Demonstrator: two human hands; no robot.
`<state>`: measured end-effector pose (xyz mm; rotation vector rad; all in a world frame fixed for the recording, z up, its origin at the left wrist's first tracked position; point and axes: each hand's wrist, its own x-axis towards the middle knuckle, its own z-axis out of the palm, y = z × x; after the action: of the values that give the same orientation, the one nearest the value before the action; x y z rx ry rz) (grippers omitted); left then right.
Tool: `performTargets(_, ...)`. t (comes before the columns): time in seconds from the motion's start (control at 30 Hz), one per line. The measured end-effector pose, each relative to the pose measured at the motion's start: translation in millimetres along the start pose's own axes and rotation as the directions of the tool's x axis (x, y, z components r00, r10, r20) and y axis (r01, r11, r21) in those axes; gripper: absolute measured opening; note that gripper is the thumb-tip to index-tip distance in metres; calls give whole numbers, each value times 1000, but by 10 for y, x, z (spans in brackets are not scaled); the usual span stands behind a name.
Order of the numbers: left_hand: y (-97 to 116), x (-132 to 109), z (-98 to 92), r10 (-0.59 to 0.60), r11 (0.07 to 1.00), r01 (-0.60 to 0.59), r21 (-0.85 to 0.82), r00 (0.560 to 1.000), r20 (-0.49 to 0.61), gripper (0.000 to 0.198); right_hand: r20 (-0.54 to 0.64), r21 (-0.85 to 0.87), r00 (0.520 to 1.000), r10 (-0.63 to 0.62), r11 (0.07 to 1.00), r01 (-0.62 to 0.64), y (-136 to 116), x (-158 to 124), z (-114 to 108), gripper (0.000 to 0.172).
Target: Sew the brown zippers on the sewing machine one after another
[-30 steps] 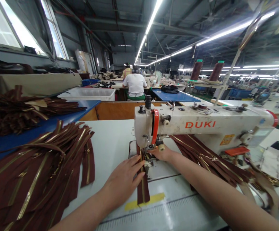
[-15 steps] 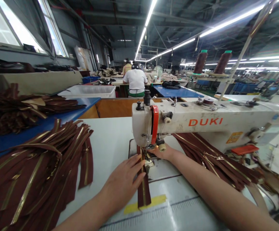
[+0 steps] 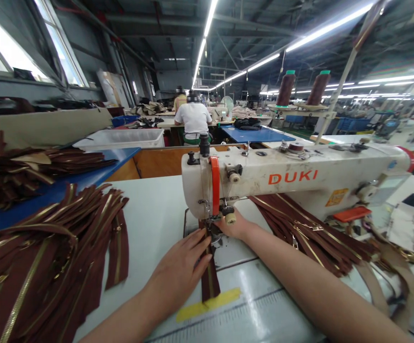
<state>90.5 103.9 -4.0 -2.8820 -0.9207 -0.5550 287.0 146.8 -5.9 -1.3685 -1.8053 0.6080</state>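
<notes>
A brown zipper (image 3: 211, 281) with metal teeth lies lengthwise under the needle area of a white sewing machine (image 3: 249, 176). My left hand (image 3: 183, 257) rests flat on its near part, fingers stretched forward and slightly apart. Beyond the needle, my right hand (image 3: 235, 224) reaches in by the zipper's far part. The machine head hides most of its fingertips, so their grip does not show. The zipper's near end lies by a yellow tape strip (image 3: 208, 305) on the table.
Loose brown zippers (image 3: 49, 267) are heaped on the left, with another pile (image 3: 31, 166) on a blue table. More zippers (image 3: 310, 228) lie beneath the machine arm. Two thread cones (image 3: 285, 89) stand behind. A person in a white shirt (image 3: 193, 119) sits ahead.
The view has swung slightly right, so everything sits further left. The zipper's near end has slid a little forward across the yellow tape. Both hands keep nearly the same pose.
</notes>
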Motion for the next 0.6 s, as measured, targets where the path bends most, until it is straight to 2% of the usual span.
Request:
performTargets(0.13,1,-24,12,10,999,-10,-33,1000,-11,37,35,25,999,-10,1000,9,-118,-38,-97,11)
performTargets(0.27,19,-33,-1,13,999,-13,-53,1000,0,38,21,41,1000,-4,999,3,-189,-68,-147,11)
performTargets(0.6,44,5,-4,-5,998,5,-61,1000,10,37,-31,42,998,47,998,-46,-128,-64,-96,10)
